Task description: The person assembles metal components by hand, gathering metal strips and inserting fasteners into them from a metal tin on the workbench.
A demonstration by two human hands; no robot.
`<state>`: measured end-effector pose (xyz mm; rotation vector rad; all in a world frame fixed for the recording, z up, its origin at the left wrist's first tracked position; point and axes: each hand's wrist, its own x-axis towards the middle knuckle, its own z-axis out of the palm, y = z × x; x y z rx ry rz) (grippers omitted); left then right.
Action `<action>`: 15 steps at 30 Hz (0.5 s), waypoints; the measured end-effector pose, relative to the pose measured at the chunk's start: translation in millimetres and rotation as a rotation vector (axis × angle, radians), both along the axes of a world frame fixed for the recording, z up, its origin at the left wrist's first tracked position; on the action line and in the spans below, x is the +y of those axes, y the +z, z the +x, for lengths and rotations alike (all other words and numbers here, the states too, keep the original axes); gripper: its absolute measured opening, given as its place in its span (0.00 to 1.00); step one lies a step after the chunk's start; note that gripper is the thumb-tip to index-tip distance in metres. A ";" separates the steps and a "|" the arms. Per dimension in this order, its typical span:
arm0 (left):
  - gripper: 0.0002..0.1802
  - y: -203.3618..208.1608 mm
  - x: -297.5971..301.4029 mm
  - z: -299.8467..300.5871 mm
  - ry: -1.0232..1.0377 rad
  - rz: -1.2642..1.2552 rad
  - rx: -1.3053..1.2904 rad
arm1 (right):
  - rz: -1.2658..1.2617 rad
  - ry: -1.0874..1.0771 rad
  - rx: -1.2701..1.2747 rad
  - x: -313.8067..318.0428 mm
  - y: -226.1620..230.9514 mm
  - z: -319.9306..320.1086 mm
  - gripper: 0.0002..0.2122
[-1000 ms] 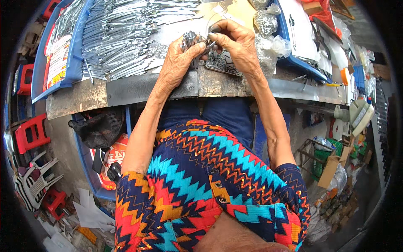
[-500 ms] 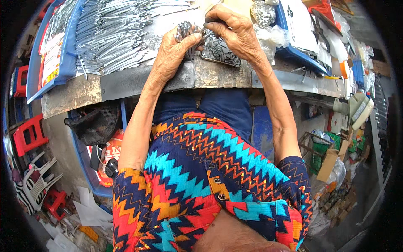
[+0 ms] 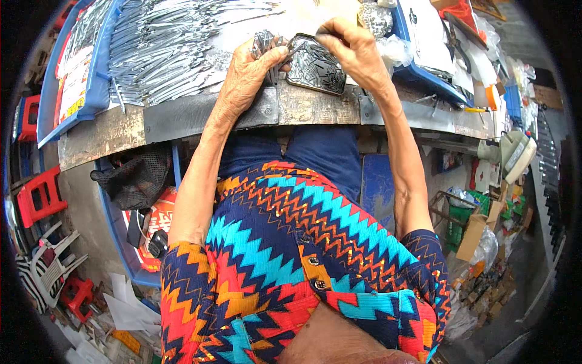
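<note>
My left hand (image 3: pixel 251 70) is closed around a bunch of small grey metal pieces (image 3: pixel 265 41), which stick up past the fingers. Beside it on the bench lies a dark-rimmed shallow tin (image 3: pixel 316 68), holding many small, thin metal pieces. Above the tin's far right corner, my right hand (image 3: pixel 354 51) has its thumb and forefinger drawn together. Whatever may be between those fingertips is too small to make out. Left of my left hand, a wide heap of long, thin metal strips (image 3: pixel 163 51) covers the bench.
A blue tray (image 3: pixel 91 91) with papers and metal strips stands at the far left. Another blue tray (image 3: pixel 433 85) on the right holds white paper and tools. Clear plastic bags (image 3: pixel 394 51) lie beside it. The worn bench edge (image 3: pixel 315 112) runs in front of me.
My right hand has moved right and away from my left hand, uncovering more of the tin. The left hand stays nearly in place with its bunch of metal pieces.
</note>
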<state>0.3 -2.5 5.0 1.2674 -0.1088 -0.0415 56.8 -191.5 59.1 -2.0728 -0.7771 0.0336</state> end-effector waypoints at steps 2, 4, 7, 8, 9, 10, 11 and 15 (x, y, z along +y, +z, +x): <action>0.11 -0.8 -0.1 -0.2 -0.005 0.014 0.002 | -0.216 -0.014 -0.250 -11.9 -20.7 -2.7 0.06; 0.13 -1.0 -0.5 -0.2 0.022 -0.010 0.002 | -0.355 -0.008 -0.353 -14.6 -31.2 -10.4 0.06; 0.12 0.7 0.3 -1.3 0.027 -0.005 0.001 | -0.397 -0.035 -0.366 -16.7 -36.3 -13.8 0.06; 0.11 0.9 1.0 -1.6 0.021 0.001 -0.006 | -0.435 -0.030 -0.372 -16.1 -38.1 -14.0 0.07; 0.11 0.8 0.4 -1.0 0.021 0.001 -0.008 | -0.475 -0.028 -0.380 -16.6 -39.0 -13.5 0.07; 0.11 0.3 -0.1 -0.4 0.023 -0.001 -0.011 | -0.475 -0.028 -0.382 -17.1 -39.7 -13.2 0.07; 0.11 0.5 -0.7 0.2 0.024 -0.002 -0.013 | -0.507 -0.025 -0.396 -17.4 -40.0 -13.3 0.08; 0.11 4.6 -2.1 -2.3 0.028 -0.004 0.012 | -0.641 0.011 -0.481 -9.3 -34.8 -17.4 0.09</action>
